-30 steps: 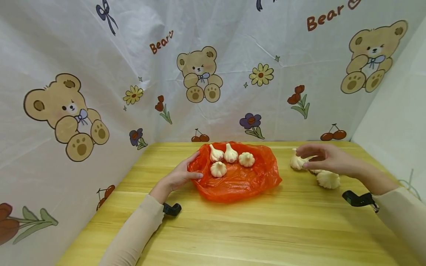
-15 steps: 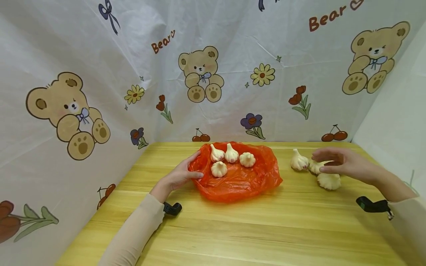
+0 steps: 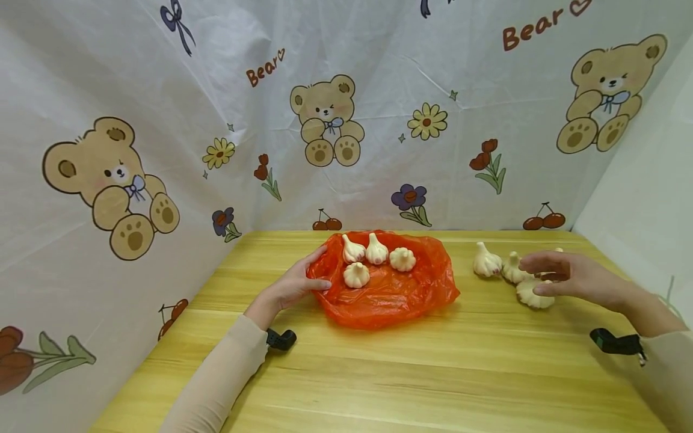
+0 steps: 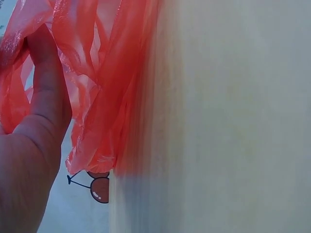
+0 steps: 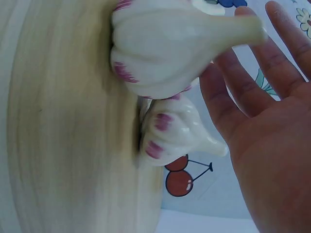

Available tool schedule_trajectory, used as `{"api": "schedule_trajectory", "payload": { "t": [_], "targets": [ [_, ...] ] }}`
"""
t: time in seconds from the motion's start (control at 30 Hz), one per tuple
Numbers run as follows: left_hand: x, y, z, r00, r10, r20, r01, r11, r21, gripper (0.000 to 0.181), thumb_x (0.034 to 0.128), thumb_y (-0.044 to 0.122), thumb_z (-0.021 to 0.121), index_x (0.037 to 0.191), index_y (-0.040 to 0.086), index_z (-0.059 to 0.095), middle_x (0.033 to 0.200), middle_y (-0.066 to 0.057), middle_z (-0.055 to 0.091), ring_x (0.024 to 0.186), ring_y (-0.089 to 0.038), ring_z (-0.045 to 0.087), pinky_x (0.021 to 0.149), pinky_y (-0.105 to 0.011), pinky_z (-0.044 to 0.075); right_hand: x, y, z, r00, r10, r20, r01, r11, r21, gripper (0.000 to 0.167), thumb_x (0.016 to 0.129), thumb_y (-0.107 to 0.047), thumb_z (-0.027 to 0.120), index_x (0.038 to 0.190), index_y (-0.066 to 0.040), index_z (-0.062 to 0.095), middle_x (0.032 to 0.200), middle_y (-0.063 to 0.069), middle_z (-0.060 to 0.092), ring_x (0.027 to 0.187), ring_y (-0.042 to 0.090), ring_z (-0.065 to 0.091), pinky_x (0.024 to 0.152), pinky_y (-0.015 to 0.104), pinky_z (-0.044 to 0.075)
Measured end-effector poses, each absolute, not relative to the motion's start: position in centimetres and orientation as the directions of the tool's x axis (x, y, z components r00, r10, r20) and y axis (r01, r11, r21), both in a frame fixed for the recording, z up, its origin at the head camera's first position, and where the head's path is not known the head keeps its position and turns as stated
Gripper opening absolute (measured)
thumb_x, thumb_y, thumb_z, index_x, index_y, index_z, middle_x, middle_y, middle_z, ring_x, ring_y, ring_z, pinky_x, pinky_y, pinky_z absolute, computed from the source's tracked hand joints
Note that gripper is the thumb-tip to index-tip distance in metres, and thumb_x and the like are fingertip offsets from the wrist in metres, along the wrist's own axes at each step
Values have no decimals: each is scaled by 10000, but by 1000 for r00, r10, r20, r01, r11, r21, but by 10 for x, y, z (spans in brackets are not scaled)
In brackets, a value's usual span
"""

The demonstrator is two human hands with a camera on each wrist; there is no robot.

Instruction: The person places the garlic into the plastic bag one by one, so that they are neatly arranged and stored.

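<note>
In the head view my left hand [image 3: 289, 285] holds the left rim of a red plastic bag [image 3: 390, 300], thumb inside and fingers partly hidden. The left wrist view shows the thumb [image 4: 48, 82] against the crumpled plastic bag [image 4: 112, 97]. Several garlic bulbs [image 3: 356, 275] sit in the bag. On the right my right hand [image 3: 582, 279] hovers over loose garlic, fingers apart and bent a little, holding nothing. Near it are a garlic bulb [image 3: 486, 260] on the left and a front garlic bulb [image 3: 530, 294]. The right wrist view has a large garlic bulb [image 5: 160, 48] beside the fingers.
A wooden table [image 3: 379, 385] carries everything. Behind it and at the left hangs a white sheet [image 3: 373, 102] printed with bears, and a plain white wall [image 3: 649, 180] stands at the right. A black wrist camera [image 3: 617, 343] juts out below the right wrist.
My right hand has moved right and slightly down, uncovering the left loose garlic bulbs and coming over the ones further right. The left hand and the bag look the same.
</note>
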State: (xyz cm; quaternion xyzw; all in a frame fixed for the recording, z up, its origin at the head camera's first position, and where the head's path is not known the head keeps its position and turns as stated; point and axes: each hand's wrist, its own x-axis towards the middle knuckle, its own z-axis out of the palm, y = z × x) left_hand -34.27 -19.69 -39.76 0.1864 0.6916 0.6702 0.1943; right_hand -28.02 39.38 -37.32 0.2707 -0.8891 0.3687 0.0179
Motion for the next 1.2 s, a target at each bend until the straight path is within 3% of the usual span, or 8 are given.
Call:
{"api": "schedule_trajectory", "payload": {
  "t": [0.27,0.6,0.87,1.2],
  "targets": [
    [-342,-196,-398,-855,518,-20,3,44,999,1000,911,-91,665,1674,239,110,1716,-119,176,1502,-397,342,1066,-414,534,-280,398,-383,-861,-436,264,-492,580,-649,476,903,-36,762,1348,6,600,1245,-114,694,1118,-110,599,861,57,488],
    [-342,-197,-398,-858,513,-24,7,59,998,1010,900,-87,682,1673,249,125,1716,-103,187,1507,-376,338,1087,-403,518,-282,404,-397,-863,-438,253,-478,542,-691,447,895,-4,758,1311,64,608,1216,-52,727,1101,-83,627,857,76,506],
    [-345,-196,-398,-861,508,-25,2,52,999,989,902,-80,684,1665,286,171,1704,-84,220,1509,-374,338,1067,-412,532,-285,406,-404,-861,-448,241,-476,543,-692,431,883,-23,776,1288,27,637,1218,-44,724,1103,-99,613,860,57,487],
    [-341,-197,-396,-867,498,-33,-1,65,998,998,901,-80,684,1670,263,147,1706,-110,210,1489,-377,368,1065,-403,538,-285,405,-410,-888,-443,121,-401,620,-675,511,867,-142,823,1335,-58,636,1229,-70,693,1055,-84,570,805,104,480]
  ]
}}
